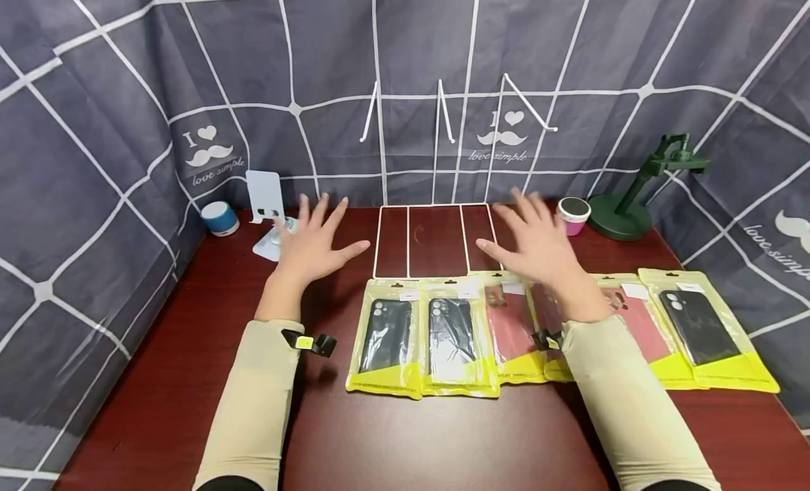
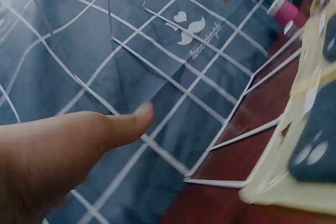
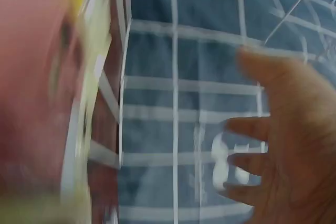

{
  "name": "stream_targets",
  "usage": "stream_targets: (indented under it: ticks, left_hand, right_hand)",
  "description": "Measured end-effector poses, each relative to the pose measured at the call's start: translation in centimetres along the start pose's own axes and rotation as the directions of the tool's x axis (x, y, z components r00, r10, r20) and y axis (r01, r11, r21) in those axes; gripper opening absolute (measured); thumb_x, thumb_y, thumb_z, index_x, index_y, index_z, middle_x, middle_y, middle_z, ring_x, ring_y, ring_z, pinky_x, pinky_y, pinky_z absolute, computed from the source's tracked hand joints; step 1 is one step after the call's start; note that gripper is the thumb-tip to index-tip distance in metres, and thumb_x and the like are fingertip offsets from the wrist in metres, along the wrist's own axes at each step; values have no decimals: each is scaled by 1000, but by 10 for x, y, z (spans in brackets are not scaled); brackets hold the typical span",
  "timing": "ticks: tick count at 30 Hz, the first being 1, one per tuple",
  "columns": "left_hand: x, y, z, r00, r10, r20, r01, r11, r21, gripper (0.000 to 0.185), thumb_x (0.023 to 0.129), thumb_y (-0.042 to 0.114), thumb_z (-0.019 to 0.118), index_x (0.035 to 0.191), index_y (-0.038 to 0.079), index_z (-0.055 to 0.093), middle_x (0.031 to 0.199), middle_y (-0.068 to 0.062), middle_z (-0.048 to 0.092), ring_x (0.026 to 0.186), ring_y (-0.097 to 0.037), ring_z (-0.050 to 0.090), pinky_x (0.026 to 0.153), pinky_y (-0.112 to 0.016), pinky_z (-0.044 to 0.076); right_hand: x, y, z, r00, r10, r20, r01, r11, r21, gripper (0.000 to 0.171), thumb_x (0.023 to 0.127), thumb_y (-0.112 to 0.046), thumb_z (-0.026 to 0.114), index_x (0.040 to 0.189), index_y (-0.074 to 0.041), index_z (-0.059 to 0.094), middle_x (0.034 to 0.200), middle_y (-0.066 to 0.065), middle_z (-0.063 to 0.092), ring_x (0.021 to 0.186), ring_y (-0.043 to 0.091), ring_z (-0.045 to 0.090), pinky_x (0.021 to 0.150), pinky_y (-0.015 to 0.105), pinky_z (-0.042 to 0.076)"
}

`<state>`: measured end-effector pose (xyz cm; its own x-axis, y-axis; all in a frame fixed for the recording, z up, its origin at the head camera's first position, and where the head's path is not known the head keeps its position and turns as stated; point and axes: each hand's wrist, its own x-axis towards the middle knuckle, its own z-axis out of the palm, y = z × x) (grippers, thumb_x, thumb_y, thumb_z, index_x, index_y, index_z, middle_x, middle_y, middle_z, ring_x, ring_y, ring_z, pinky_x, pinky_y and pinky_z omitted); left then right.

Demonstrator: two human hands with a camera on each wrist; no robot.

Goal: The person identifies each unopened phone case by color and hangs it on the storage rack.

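Both hands are raised with fingers spread and hold nothing. My left hand (image 1: 310,241) is left of the white wire rack (image 1: 433,205), near a light-blue phone stand (image 1: 266,193). To the rack's right is my right hand (image 1: 534,241), with its forearm crossing over a row of bagged phone cases. From the left come a black phone case (image 1: 387,336), another black case (image 1: 451,329) and a pink case (image 1: 508,326); a further black case (image 1: 699,326) lies at the far right. Partly hidden by the right forearm is a larger pink case (image 1: 639,322).
Three white prongs of the rack rise before a grey checked cloth (image 1: 329,48). A blue round speaker (image 1: 219,219) is at the back left. At the back right are a pink speaker (image 1: 573,217) and a dark-green stand (image 1: 623,213), all on the dark red table (image 1: 190,378).
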<state>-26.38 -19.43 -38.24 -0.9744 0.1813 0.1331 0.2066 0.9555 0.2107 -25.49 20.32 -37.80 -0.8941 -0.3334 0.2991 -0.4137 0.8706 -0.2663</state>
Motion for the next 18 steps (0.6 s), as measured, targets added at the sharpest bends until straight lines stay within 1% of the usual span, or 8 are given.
stream_targets:
  ticks: [1, 3, 5, 6, 8, 12, 14, 18]
  left_hand:
    - [2, -1, 5, 999, 17, 31, -15, 997, -72, 96, 86, 83, 44, 163, 32, 16, 167, -6, 20, 154, -34, 6, 115, -71, 6]
    - [6, -1, 20, 993, 53, 105, -30, 977, -210, 87, 92, 72, 51, 161, 24, 28, 160, -8, 36, 149, -34, 27, 117, -61, 22]
    - [13, -1, 37, 982, 86, 167, -31, 951, -307, 79, 95, 61, 56, 157, 16, 38, 154, -11, 45, 143, -33, 39, 115, -52, 33]
    - [15, -1, 45, 978, 92, 185, -25, 942, -334, 75, 96, 56, 58, 155, 13, 41, 153, -12, 47, 142, -32, 40, 115, -50, 34]
    - [18, 0, 60, 977, 94, 190, -18, 930, -368, 69, 97, 47, 62, 153, 10, 45, 153, -14, 46, 144, -33, 37, 116, -48, 33]
    - [19, -3, 77, 986, 64, 151, 10, 895, -446, 67, 95, 36, 69, 153, 15, 45, 158, -14, 38, 148, -38, 27, 119, -51, 26]
    - [18, -5, 81, 987, 58, 150, 21, 880, -475, 67, 94, 36, 71, 153, 18, 46, 160, -14, 34, 149, -42, 23, 119, -54, 24]
    - [16, -9, 83, 986, 59, 154, 26, 865, -501, 68, 93, 38, 72, 153, 21, 46, 162, -12, 32, 150, -43, 19, 118, -56, 24]
  right_hand:
    - [1, -11, 3, 999, -41, 28, 39, 996, 74, 69, 95, -60, 58, 146, -15, 53, 155, 11, 43, 144, 37, 35, 110, 69, 26]
    - [4, -37, 13, 983, -135, 121, 106, 970, 218, 52, 96, -46, 64, 134, -9, 63, 137, 9, 61, 126, 31, 56, 105, 56, 42]
    - [9, -65, 28, 951, -208, 227, 132, 942, 309, 42, 97, -36, 67, 126, -6, 68, 120, 8, 70, 112, 26, 65, 99, 47, 50]
    - [12, -78, 36, 934, -229, 274, 139, 939, 314, 39, 96, -34, 68, 123, -5, 69, 115, 8, 72, 107, 26, 67, 96, 45, 52]
    - [17, -97, 51, 907, -248, 341, 154, 948, 279, 35, 94, -32, 70, 114, -4, 71, 105, 7, 73, 104, 27, 68, 94, 43, 53]
    - [23, -116, 73, 894, -202, 400, 152, 976, 153, 35, 87, -41, 77, 101, -10, 70, 96, 3, 66, 101, 30, 62, 90, 44, 51]
    - [23, -119, 79, 886, -184, 427, 144, 982, 123, 44, 83, -50, 79, 105, -13, 70, 99, 3, 63, 103, 31, 57, 91, 45, 49]
    - [21, -120, 85, 870, -205, 449, 151, 977, 152, 53, 80, -55, 80, 111, -13, 70, 101, 2, 62, 98, 27, 54, 92, 44, 45]
